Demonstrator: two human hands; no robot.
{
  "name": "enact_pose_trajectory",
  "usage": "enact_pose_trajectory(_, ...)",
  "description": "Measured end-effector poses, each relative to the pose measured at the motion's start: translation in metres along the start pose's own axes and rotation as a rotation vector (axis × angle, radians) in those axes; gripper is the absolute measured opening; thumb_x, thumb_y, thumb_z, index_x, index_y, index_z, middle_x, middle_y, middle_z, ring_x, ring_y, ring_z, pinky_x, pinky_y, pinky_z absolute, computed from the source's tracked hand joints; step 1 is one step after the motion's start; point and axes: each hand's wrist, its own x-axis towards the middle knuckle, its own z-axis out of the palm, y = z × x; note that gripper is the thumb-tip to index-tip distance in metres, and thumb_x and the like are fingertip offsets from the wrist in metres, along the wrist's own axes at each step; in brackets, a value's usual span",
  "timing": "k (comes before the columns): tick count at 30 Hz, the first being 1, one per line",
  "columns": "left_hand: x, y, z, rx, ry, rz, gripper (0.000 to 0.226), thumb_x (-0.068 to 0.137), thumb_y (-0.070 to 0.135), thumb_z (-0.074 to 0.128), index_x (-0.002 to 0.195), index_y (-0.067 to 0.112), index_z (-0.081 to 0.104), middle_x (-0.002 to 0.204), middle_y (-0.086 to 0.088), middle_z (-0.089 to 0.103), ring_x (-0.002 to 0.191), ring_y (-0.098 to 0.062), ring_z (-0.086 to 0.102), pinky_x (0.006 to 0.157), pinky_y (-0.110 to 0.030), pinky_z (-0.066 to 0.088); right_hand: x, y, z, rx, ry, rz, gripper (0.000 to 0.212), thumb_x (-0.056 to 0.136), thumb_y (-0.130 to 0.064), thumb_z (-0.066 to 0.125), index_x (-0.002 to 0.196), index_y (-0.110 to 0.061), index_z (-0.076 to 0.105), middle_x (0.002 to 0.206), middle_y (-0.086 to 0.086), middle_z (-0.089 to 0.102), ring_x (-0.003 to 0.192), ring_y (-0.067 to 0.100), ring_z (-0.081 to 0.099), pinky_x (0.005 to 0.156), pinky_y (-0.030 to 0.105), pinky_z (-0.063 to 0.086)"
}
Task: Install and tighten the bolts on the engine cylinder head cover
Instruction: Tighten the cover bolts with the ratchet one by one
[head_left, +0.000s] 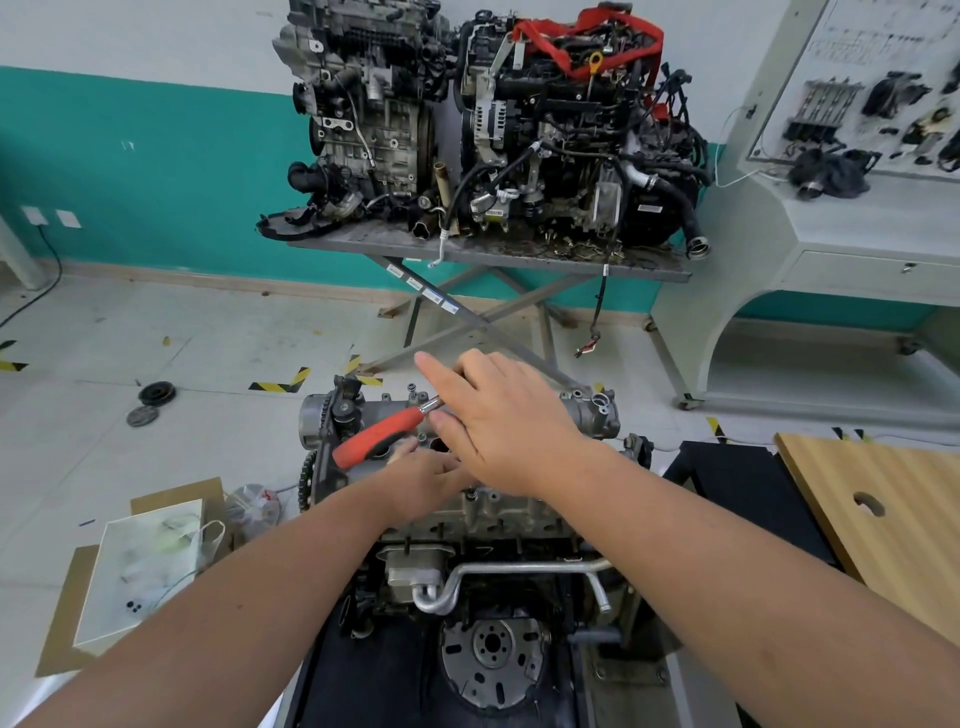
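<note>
The grey cylinder head cover tops the engine in front of me. A ratchet wrench with a red handle lies slanted over the cover's left half. My right hand grips its metal end, index finger stretched out toward the far side. My left hand lies on the cover just under the red handle, one fingertip touching the handle. The rest of its fingers are hidden beneath my right hand. A small bolt stands at the cover's far edge.
A white bag on cardboard lies on the floor to the left, with round metal discs farther off. A wooden board is at the right. Two engines sit on a scissor table by the wall.
</note>
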Motion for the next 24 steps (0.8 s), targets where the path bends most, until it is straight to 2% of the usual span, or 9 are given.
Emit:
enact_pose_trajectory(3, 0.0, 0.0, 0.001, 0.024, -0.018, -0.079, 0.043, 0.101, 0.055, 0.038, 0.111, 0.026, 0.068, 0.136, -0.008, 0.058, 0.127, 0.0, 0.027, 0.123, -0.041, 0.002, 0.004, -0.001, 0.0, -0.016, 0.004, 0.008, 0.054, 0.102, -0.042, 0.028, 0.149, -0.02, 0.041, 0.105, 0.006, 0.055, 0.089, 0.026, 0.052, 0.075, 0.039, 0.04)
enact_pose_trajectory(5, 0.003, 0.0, 0.002, 0.03, -0.036, -0.116, 0.04, 0.102, 0.054, 0.036, 0.081, 0.032, 0.062, 0.108, -0.001, 0.069, 0.139, -0.014, 0.033, 0.124, -0.042, -0.003, 0.007, 0.0, -0.003, -0.024, -0.017, 0.038, 0.045, 0.105, -0.036, 0.035, 0.146, -0.02, 0.044, 0.104, 0.006, 0.057, 0.088, 0.027, 0.055, 0.069, 0.035, 0.033)
enact_pose_trajectory(7, 0.004, 0.0, 0.002, 0.025, -0.031, -0.126, 0.048, 0.102, 0.056, 0.035, 0.081, 0.028, 0.067, 0.075, 0.01, 0.063, 0.128, -0.012, 0.049, 0.124, -0.04, -0.006, 0.012, -0.001, -0.008, 0.013, -0.047, 0.095, 0.037, 0.106, -0.035, 0.034, 0.136, -0.021, 0.051, 0.098, 0.001, 0.058, 0.085, 0.027, 0.057, 0.063, 0.032, 0.029)
enact_pose_trajectory(10, 0.003, -0.002, 0.004, 0.02, -0.02, -0.086, 0.052, 0.101, 0.06, 0.034, 0.11, 0.026, 0.072, 0.119, 0.011, 0.069, 0.137, 0.003, 0.039, 0.121, -0.034, -0.012, 0.019, -0.001, -0.016, 0.186, -0.125, 0.282, 0.024, 0.104, -0.032, 0.037, 0.088, -0.021, 0.051, 0.074, -0.007, 0.051, 0.071, 0.021, 0.056, 0.05, 0.03, 0.028)
enact_pose_trajectory(12, 0.002, -0.002, 0.003, 0.013, -0.027, -0.047, 0.05, 0.1, 0.06, 0.036, 0.114, 0.028, 0.072, 0.136, 0.011, 0.061, 0.143, 0.006, 0.027, 0.121, -0.034, -0.013, 0.023, -0.002, -0.022, 0.517, -0.19, 0.511, 0.023, 0.1, -0.022, 0.043, 0.077, -0.021, 0.048, 0.069, -0.001, 0.064, 0.065, 0.02, 0.061, 0.054, 0.038, 0.047)
enact_pose_trajectory(15, 0.002, -0.001, 0.001, 0.063, -0.042, -0.032, 0.048, 0.1, 0.062, 0.034, 0.124, 0.038, 0.067, 0.143, 0.011, 0.056, 0.146, -0.001, 0.025, 0.122, -0.041, -0.012, 0.021, -0.005, -0.024, 1.464, -0.125, 0.919, 0.012, 0.096, -0.003, 0.046, 0.086, -0.008, 0.051, 0.064, 0.005, 0.071, 0.067, 0.025, 0.069, 0.068, 0.037, 0.059)
enact_pose_trajectory(18, 0.0, -0.001, 0.0, 0.072, -0.061, -0.035, 0.045, 0.1, 0.06, 0.033, 0.124, 0.041, 0.066, 0.103, 0.029, 0.068, 0.137, -0.003, 0.04, 0.123, -0.044, -0.011, 0.012, -0.011, -0.016, 2.068, 0.08, 1.055, 0.02, 0.097, 0.001, 0.048, 0.081, -0.004, 0.059, 0.07, 0.007, 0.071, 0.075, 0.021, 0.072, 0.063, 0.024, 0.056)
enact_pose_trajectory(21, -0.002, 0.002, -0.001, 0.048, -0.037, -0.05, 0.04, 0.101, 0.058, 0.034, 0.111, 0.041, 0.069, 0.081, 0.034, 0.066, 0.123, -0.002, 0.051, 0.123, -0.043, -0.011, 0.006, -0.022, 0.003, 2.1, 0.32, 0.974, 0.024, 0.098, -0.006, 0.056, 0.077, -0.016, 0.063, 0.08, 0.006, 0.072, 0.083, 0.019, 0.069, 0.076, 0.027, 0.053)
enact_pose_trajectory(24, -0.002, 0.005, -0.001, 0.026, -0.049, -0.073, 0.042, 0.102, 0.057, 0.032, 0.103, 0.039, 0.07, 0.074, 0.028, 0.061, 0.128, -0.003, 0.044, 0.123, -0.043, -0.011, -0.001, -0.029, 0.018, 1.665, 0.339, 0.8, 0.02, 0.101, -0.029, 0.058, 0.11, -0.045, 0.067, 0.115, -0.012, 0.069, 0.106, 0.006, 0.063, 0.09, 0.027, 0.049)
